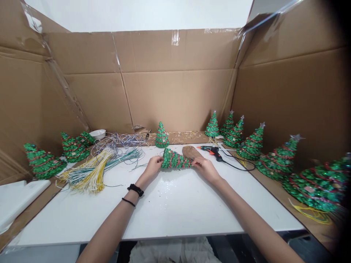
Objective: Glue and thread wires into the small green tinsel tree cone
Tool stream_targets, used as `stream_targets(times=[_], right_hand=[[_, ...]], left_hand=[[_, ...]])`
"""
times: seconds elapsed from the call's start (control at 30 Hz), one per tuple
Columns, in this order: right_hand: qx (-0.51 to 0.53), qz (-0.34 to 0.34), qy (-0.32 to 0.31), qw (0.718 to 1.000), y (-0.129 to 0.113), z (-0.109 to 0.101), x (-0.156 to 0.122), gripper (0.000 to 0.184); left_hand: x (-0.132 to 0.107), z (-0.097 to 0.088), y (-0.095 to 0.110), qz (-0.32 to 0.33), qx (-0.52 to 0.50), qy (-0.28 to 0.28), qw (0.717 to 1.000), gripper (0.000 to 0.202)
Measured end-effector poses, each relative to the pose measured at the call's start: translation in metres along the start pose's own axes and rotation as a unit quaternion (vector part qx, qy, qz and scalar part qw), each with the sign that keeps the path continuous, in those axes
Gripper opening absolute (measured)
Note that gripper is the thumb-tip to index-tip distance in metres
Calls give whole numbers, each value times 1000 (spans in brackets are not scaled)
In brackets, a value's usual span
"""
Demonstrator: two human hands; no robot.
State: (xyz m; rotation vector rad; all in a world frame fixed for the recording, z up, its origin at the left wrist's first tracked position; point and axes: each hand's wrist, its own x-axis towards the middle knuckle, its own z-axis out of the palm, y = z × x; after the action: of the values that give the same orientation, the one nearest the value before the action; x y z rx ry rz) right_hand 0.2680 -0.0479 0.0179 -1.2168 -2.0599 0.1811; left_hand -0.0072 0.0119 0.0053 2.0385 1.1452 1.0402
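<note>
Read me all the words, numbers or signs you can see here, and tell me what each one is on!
Nothing here can be read: the green sequin tree being held shows no letters, and any small marks on the orange and black hot glue gun are too small and blurred to read.

No text, labels, brands, numbers or signs can be read anywhere.
</note>
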Motion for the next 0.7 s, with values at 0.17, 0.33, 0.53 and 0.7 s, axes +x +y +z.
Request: stream_targets(times=[0.17, 0.33, 0.53, 0.7], right_hand=[[26, 39, 0, 999, 3, -4, 0, 14], [87, 94, 7, 992, 7, -4, 0, 14], [139, 131, 17, 981, 10, -3, -1, 14], [143, 138, 21, 980, 9, -3, -1, 16]], left_hand=[[5, -2, 3, -5, -11, -16, 1000, 14], [15, -4, 8, -31, -53, -73, 995, 13], [23, -1, 6, -72, -101, -120, 985, 14], [21, 5, 3, -82, -136, -108, 981, 17]])
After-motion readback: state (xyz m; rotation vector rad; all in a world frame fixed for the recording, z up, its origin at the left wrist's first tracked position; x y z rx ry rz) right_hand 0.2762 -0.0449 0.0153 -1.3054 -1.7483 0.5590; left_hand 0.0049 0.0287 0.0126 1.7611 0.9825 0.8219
